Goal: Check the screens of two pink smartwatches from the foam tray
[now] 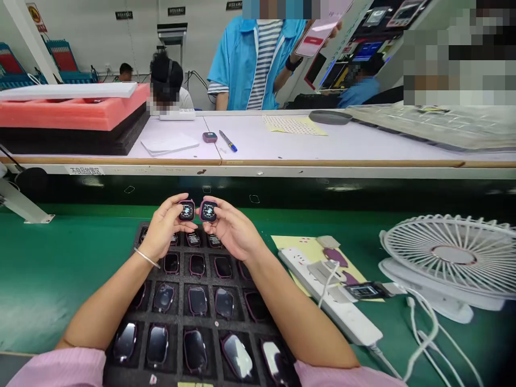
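In my left hand (166, 223) is a smartwatch body (186, 210) with a purple case, pinched between thumb and fingers. My right hand (229, 223) grips a similar smartwatch body (208, 211) right beside it. Both screens are lit, with a light graphic on black, and face me. The pair is held up over the far edge of a black foam tray (180, 301), whose compartments hold several more purple-cased watches (197, 300). Those nearest my hands show lit text; the others have dark or reflecting screens. My forearms cover part of the tray's sides.
Right of the tray lie a white power strip (330, 295), a yellow sheet (288, 244), cables and a white fan (451, 258). A raised shelf (250, 148) ahead bears red foam (72, 113), another watch (210, 137) and a pen (228, 141). Beyond it a person in blue (234, 59) holds a phone.
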Demonstrator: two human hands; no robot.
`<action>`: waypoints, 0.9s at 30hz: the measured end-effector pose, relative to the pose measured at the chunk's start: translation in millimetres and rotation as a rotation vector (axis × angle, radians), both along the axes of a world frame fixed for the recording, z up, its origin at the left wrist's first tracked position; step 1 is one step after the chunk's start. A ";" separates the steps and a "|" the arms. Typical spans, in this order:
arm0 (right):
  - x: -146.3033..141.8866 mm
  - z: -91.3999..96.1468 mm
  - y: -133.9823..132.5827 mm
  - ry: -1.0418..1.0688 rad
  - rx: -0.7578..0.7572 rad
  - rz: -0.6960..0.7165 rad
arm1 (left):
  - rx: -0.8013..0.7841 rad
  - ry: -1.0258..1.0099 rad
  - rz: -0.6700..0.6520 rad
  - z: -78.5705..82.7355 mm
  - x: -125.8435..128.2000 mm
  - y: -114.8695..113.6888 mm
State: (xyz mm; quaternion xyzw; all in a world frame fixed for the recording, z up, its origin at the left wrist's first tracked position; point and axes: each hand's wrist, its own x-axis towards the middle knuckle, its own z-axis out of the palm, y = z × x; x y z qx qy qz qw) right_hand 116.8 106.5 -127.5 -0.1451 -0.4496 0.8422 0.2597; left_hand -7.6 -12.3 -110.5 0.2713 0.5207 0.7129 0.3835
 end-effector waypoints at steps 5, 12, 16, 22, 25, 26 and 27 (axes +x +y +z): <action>-0.2 -0.3 -1.4 -0.029 0.001 0.036 | -0.027 -0.045 0.014 1.1 1.4 -0.2; 3.1 2.8 -0.8 -0.020 0.080 0.054 | -0.013 0.027 0.041 4.9 5.7 -6.0; 7.6 7.1 -4.9 0.010 0.167 0.037 | 0.028 0.125 0.042 7.0 11.7 -10.6; 10.7 9.1 -10.7 0.017 0.242 0.005 | 0.049 0.206 0.035 7.4 17.3 -13.9; 10.4 9.1 -12.0 0.010 0.262 -0.001 | 0.046 0.216 0.031 6.6 18.0 -13.6; 10.2 9.2 -12.2 0.007 0.266 -0.004 | 0.045 0.219 0.030 6.5 18.3 -13.5; 10.1 9.4 -12.4 0.003 0.268 -0.008 | 0.045 0.221 0.028 6.4 18.6 -13.4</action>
